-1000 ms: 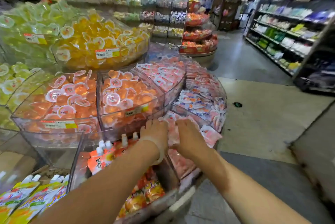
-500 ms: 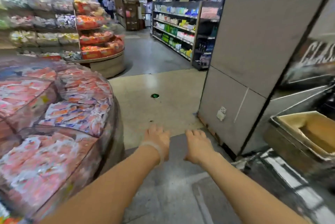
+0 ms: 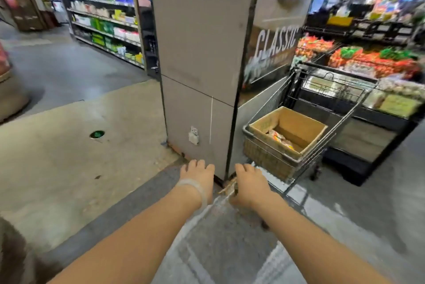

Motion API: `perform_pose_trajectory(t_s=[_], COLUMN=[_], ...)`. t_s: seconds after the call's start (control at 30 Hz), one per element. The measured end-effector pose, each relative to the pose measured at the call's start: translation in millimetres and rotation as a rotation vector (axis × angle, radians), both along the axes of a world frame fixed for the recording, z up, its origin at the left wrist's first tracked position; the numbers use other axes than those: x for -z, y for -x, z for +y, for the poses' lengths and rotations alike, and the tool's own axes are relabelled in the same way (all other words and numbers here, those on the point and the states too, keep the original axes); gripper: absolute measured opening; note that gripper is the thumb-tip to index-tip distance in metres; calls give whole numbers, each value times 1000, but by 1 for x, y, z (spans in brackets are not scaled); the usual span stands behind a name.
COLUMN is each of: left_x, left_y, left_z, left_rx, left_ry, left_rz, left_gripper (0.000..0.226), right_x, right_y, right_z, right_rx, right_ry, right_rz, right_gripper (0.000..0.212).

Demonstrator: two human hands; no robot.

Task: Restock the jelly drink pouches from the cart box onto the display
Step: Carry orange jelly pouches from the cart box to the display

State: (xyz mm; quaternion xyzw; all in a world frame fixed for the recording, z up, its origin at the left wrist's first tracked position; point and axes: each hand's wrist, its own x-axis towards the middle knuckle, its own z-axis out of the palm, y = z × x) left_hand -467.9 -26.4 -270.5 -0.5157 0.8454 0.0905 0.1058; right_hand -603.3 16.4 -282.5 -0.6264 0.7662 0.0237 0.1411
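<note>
Both hands out front, left hand point(image 3: 199, 172) and right hand point(image 3: 249, 176) loosely spread, empty — few pouches point(image 3: 279, 138) lie deep in the box point(image 3: 305, 145), so a hurried reach could snag the cart point(image 3: 345, 120) rim.

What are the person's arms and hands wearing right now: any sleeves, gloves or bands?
Both forearms are bare, with no sleeves in view, and neither hand wears a glove. The left hand has a thin pale, translucent band round its wrist. The right hand and its wrist show nothing worn.
</note>
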Motion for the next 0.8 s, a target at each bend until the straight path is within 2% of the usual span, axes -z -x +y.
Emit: perform_pose_trajectory(t_s=[0.17,0.37,0.63,0.8], left_x=[4,-9,32,45], left_y=[68,144,264,352], left_z=[-81,-187,-256,-312], left_rx=[134,277,475,503], left_ry=[22,40,-53,-39], left_rz=[-11,35,-72,-81], left_gripper=[69,77,79,78], right_x=[1,-8,32,49], right_y=[56,125,227,320], right_z=[-63,-148,-197,-256], right_rx=[138,271,459,462], right_ry=[14,47,-65,-35], right_rz=[-4,-24,-68,-53], right_gripper=[67,75,81,63])
